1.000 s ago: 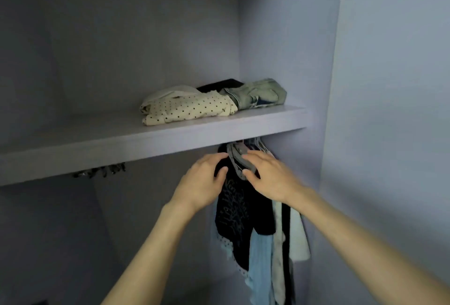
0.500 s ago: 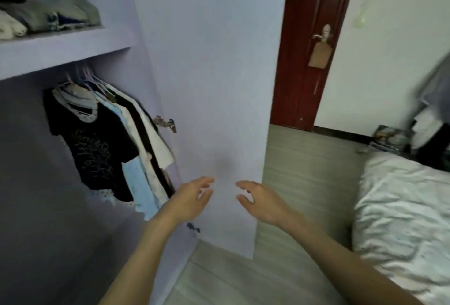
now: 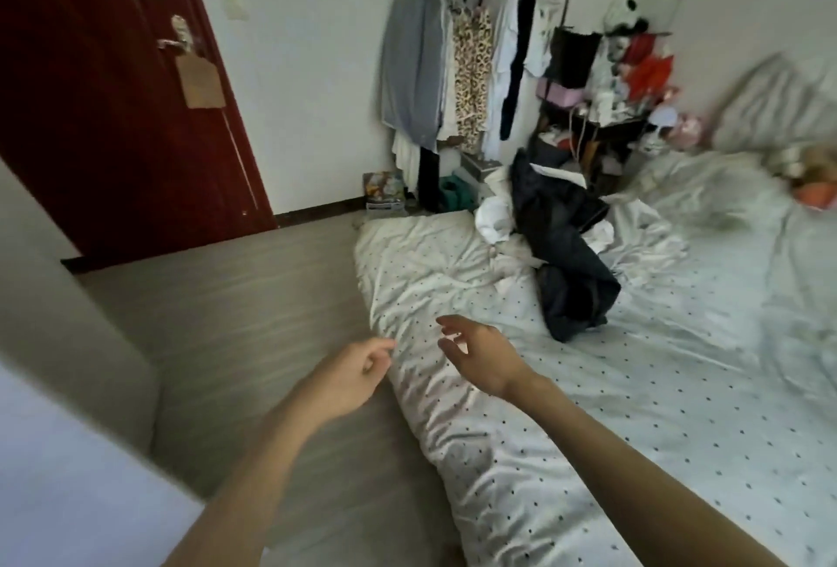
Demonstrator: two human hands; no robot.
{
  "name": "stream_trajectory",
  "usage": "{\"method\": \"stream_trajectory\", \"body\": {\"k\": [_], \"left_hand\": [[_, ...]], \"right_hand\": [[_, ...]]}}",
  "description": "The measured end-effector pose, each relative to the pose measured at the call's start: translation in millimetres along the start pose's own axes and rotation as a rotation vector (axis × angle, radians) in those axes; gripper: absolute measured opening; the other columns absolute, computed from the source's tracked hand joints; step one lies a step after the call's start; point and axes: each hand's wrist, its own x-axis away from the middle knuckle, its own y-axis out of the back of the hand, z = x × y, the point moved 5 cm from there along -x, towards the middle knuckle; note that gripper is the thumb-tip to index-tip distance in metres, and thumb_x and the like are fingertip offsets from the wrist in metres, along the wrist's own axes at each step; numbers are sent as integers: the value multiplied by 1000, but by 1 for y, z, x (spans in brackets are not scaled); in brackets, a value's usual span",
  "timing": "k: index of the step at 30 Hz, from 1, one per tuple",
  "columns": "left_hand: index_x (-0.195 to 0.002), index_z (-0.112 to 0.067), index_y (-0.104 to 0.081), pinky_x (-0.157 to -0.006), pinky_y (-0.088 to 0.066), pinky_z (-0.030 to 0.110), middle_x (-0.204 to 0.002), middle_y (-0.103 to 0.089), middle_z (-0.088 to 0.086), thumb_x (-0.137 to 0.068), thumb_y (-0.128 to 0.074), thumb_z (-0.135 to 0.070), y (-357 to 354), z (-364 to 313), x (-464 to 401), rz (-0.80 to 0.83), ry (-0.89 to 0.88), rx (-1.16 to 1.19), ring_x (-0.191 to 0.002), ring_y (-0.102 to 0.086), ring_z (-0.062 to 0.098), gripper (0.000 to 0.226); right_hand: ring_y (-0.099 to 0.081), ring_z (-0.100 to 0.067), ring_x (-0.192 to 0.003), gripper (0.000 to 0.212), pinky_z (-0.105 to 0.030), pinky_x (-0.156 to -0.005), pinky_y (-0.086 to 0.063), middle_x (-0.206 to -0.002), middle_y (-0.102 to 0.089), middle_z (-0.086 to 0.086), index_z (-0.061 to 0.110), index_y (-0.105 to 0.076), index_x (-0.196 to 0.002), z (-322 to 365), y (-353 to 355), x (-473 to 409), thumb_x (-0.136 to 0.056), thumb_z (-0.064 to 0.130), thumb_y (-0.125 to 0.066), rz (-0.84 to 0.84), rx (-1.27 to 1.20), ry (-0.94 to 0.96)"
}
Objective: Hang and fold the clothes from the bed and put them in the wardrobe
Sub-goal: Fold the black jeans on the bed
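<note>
On the bed (image 3: 589, 408), beyond both empty hands, fingers loosely curled: dark garment (image 3: 570, 258) and white garment (image 3: 496, 217) left, 2 unfolded

A wide bed (image 3: 634, 408) covered in a rumpled white quilt with small dark dots fills the right side of the room. Its near left corner bulges out over a grey wood-grain floor (image 3: 235, 294). Toward the bed's far left corner lies a heap of dark navy clothing (image 3: 570, 249), crumpled and spilling toward the middle. Touching it on the left is a bunched white garment (image 3: 496, 215). At the far right edge a grey-white pillow (image 3: 770, 106) rests by the wall, with a blurred orange and tan object (image 3: 815, 186) just in front of it. On the floor beyond the bed's far left corner stands a small colourful box (image 3: 384, 190) against the wall.
</note>
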Motion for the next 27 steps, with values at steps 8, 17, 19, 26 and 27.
{"method": "stream_trajectory", "body": {"k": [8, 17, 19, 26, 27], "left_hand": [[-130, -24, -53, -95, -40, 15, -130, -56, -7, -99, -45, -25, -56, -65, -185, 192, -113, -70, -113, -53, 4, 32], [-130, -22, -52, -94, -37, 15, -131, -55, -8, -99, -43, -23, -95, -83, -332, 329, -162, -90, -116, -51, 5, 32], [-131, -23, -51, -95, -38, 16, -131, -54, -9, -100, -42, -23, -103, -85, -359, 355, -170, -82, -116, -50, 3, 33], [-124, -9, -55, -92, -40, 22, -128, -57, 4, -99, -42, -18, -129, -95, -497, 454, -317, -130, -116, -54, 16, 30], [-127, -13, -53, -94, -40, 23, -130, -55, 1, -99, -42, -20, -129, -96, -518, 469, -324, -134, -116, -54, 14, 31]], "right_hand": [[-55, -21, -118, 40, -33, -97, -43, -128, -59, -3, 18, -45, -137, -142, 91, -84, -98, 27, -46, -160, -104, -183], [-57, -22, -114, 39, -34, -95, -45, -124, -61, -4, 17, -48, -134, -243, 138, -154, -96, 26, -48, -214, -114, -352], [-57, -26, -113, 37, -38, -93, -46, -122, -63, -6, 15, -50, -131, -260, 146, -168, -96, 25, -47, -233, -93, -392], [-51, -25, -120, 45, -36, -95, -41, -133, -55, -6, 17, -39, -140, -340, 185, -265, -96, 27, -46, -294, 10, -595], [-49, -26, -123, 46, -36, -97, -41, -135, -53, -7, 16, -38, -141, -349, 191, -279, -96, 26, -46, -304, 8, -626]]}}
